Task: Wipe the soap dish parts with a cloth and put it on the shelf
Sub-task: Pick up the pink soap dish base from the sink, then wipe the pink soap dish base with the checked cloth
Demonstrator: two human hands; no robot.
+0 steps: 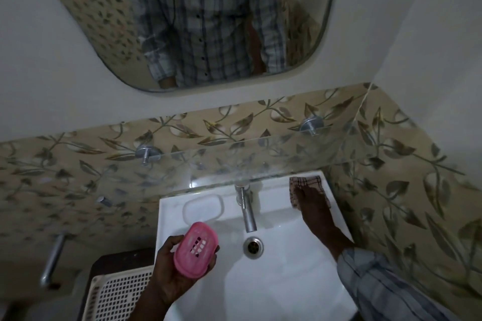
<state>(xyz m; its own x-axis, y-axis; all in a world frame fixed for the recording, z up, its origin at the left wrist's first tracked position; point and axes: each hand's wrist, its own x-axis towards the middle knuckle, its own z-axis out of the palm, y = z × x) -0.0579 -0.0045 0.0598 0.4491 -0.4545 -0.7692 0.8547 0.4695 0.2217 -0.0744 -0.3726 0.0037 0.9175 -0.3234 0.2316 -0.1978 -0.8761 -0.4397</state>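
Left hand (169,268) grips pink tray (196,249) over sink (273,281) ready for wiping — right hand (310,203) flat on cloth (305,181) at the rim, closing to fetch it; white base (203,208) waits beside tap (246,212), glass shelf (234,161) above.

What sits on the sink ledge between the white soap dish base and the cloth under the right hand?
In the head view, the chrome tap stands between the white soap dish base and the checked cloth under the right hand; the rest of the ledge is bare.
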